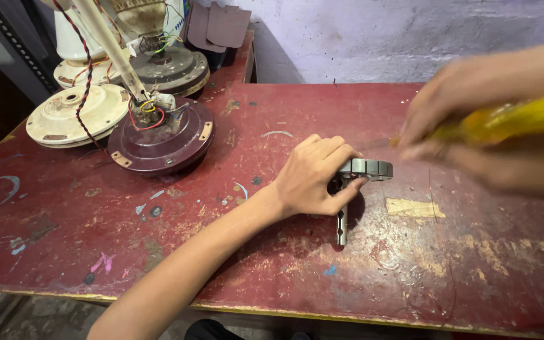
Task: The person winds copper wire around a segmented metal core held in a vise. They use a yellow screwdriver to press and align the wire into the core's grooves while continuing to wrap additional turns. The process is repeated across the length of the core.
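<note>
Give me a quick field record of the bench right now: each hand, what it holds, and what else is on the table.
left hand: grips grey round metal motor part with shaft, pressing it onto the table
right hand: blurred, holds yellow-handled tool beside the part
surface: worn red wooden table
far left: maroon round fan motor housing with loose coloured wires; cream round fan housing beside it
tool tip: too blurred to tell

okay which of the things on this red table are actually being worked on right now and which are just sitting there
In hand:
- grey metal ring part with a shaft, gripped by the left hand
- yellow-handled tool, blurred, in the right hand

Lying about:
- maroon fan motor housing with wires
- cream fan housings
- red table
</note>
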